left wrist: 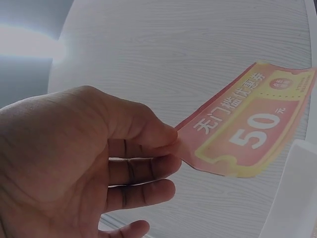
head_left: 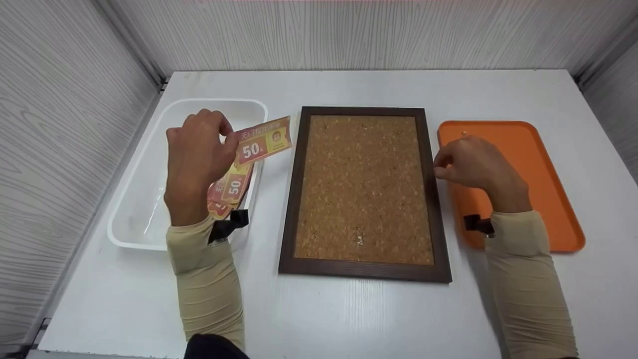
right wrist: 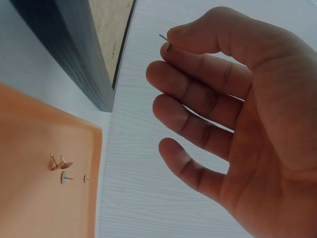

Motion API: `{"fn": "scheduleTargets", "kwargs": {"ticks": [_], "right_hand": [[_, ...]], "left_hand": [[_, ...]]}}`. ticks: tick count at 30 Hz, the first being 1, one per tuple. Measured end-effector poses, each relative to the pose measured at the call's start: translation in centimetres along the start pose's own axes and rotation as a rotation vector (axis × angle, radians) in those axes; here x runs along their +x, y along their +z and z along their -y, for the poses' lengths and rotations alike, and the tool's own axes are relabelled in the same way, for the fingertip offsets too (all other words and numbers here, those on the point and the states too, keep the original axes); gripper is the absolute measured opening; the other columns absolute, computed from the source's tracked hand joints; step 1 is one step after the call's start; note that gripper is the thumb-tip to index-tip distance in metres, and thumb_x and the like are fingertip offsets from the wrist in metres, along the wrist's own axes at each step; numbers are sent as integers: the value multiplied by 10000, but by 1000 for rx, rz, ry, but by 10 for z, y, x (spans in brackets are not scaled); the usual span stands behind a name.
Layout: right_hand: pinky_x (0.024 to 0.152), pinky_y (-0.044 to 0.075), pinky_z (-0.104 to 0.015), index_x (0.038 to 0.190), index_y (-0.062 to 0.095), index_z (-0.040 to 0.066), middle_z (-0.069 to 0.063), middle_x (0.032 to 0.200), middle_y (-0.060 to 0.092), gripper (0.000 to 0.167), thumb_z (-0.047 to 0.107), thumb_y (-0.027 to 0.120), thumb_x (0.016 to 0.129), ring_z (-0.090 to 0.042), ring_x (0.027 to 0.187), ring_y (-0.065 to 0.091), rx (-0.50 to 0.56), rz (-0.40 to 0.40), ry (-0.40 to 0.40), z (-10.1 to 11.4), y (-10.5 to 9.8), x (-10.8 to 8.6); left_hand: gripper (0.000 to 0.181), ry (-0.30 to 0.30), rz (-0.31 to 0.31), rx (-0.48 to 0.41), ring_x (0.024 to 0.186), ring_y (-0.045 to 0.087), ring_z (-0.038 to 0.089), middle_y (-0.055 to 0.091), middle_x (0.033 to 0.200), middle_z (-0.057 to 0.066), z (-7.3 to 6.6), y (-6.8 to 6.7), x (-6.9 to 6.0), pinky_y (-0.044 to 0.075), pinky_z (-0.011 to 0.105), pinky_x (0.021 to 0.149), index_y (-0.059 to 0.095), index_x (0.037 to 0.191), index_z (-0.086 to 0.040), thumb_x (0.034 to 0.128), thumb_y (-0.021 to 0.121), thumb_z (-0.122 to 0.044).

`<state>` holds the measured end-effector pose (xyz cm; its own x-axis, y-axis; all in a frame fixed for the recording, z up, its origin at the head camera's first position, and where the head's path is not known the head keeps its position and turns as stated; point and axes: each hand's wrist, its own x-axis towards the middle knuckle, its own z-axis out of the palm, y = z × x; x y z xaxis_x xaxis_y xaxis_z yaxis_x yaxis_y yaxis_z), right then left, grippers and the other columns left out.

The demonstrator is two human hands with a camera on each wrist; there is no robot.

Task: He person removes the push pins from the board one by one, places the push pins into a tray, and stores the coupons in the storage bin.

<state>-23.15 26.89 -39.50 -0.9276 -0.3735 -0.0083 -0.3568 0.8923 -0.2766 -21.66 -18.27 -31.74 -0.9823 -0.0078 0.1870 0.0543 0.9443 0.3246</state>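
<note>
Between left thumb and forefinger, my left hand point(head_left: 199, 149) pinches one end of a red and yellow 50 coupon point(head_left: 264, 142). The coupon hangs above the right rim of a white plastic basin point(head_left: 144, 189), where more such coupons point(head_left: 233, 185) lie. My right hand point(head_left: 473, 162) is over the near-left part of an orange tray point(head_left: 541, 189), beside the frame's right edge. In the right wrist view its thumb and forefinger pinch a thumbtack point(right wrist: 168, 45), pin pointing outward; the other fingers are spread and loosely bent. A cork board point(head_left: 366, 184) in a dark wooden frame lies between the hands.
Several loose thumbtacks point(right wrist: 63, 177) lie in the orange tray, seen in the right wrist view. Everything stands on a white table point(head_left: 319, 319). Grey wood-grain panels point(head_left: 349, 35) close off the back and sides.
</note>
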Motion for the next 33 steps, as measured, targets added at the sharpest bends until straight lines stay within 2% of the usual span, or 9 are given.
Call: {"fn": "scheduleTargets", "kwargs": {"ticks": [5, 12, 19, 26, 33], "right_hand": [[645, 460, -360, 907, 772, 112, -54, 914, 737, 123, 182, 701, 836, -194, 756, 597, 6, 21, 31, -4, 2, 0], [639, 449, -351, 915, 768, 115, -55, 915, 733, 133, 177, 681, 835, -197, 764, 592, 22, 33, 69, -10, 2, -1], [637, 445, -354, 957, 767, 117, -72, 944, 735, 165, 204, 675, 850, -202, 757, 590, 30, 64, 113, -16, 1, -2], [695, 486, -433, 986, 765, 103, -103, 988, 735, 200, 215, 654, 864, -232, 826, 631, 45, 110, 139, -21, 2, -1], [751, 501, -489, 1027, 756, 92, -130, 1032, 729, 228, 231, 644, 885, -263, 889, 650, 62, 141, 153, -25, 3, -2]], "left_hand": [[244, -19, 9, 8, 984, 526, 337, 619, 1017, 166, 3, 0, 1, 343, 632, 951, 631, 971, -32, 927, 536, -253], [237, -46, -15, 36, 945, 526, 347, 603, 981, 176, 12, -2, 1, 357, 643, 925, 624, 948, -23, 927, 526, -238], [229, -73, -25, 19, 954, 522, 358, 597, 986, 182, 21, -5, 0, 334, 658, 936, 625, 935, -17, 928, 520, -220], [225, -111, -43, 20, 979, 525, 372, 603, 1012, 195, 32, -7, -2, 318, 663, 934, 616, 937, -14, 927, 488, -197], [240, -141, -34, 16, 984, 511, 378, 607, 1041, 206, 38, -9, 0, 317, 657, 942, 622, 967, -9, 934, 486, -204]]}}
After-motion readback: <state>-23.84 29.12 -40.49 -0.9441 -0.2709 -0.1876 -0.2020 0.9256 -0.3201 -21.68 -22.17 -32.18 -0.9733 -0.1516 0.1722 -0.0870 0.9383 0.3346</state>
